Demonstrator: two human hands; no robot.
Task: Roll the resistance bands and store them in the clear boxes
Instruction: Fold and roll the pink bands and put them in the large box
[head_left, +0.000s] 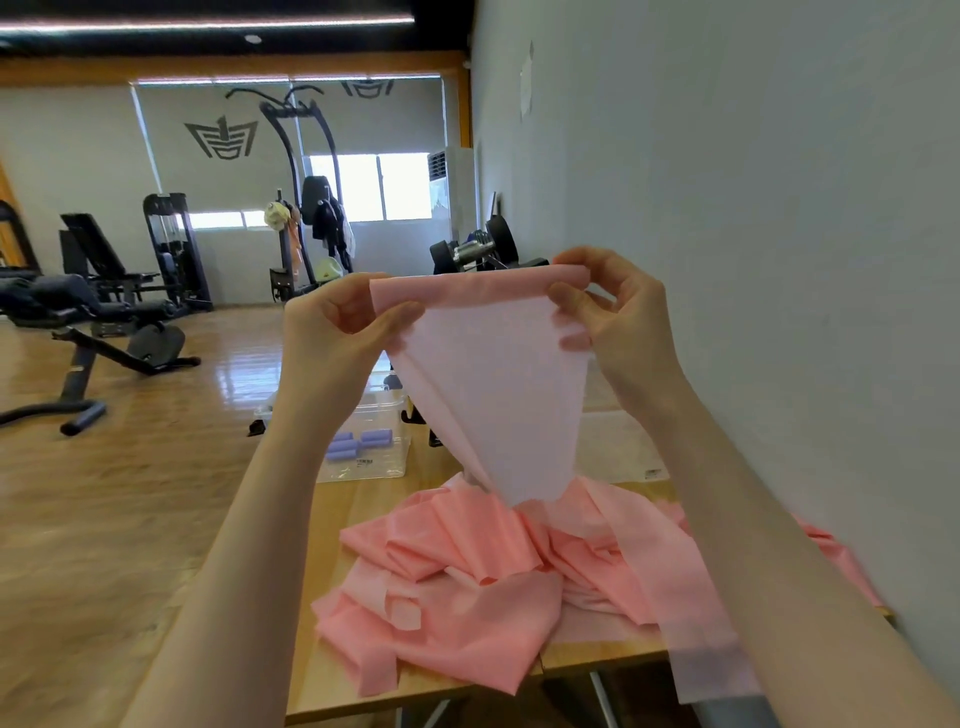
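A pink resistance band hangs stretched in the air in front of me, its top edge folded over into a narrow roll. My left hand pinches the left end of that rolled edge, and my right hand pinches the right end. The band narrows downward into a heap of pink bands lying crumpled on the wooden table. Behind my left forearm stands a clear box holding several rolled purple bands. A second clear box sits to the right, partly hidden behind the band.
A white wall runs close along the table's right side. Dumbbells lie at the table's far end. Weight benches and gym machines stand on the wooden floor to the left.
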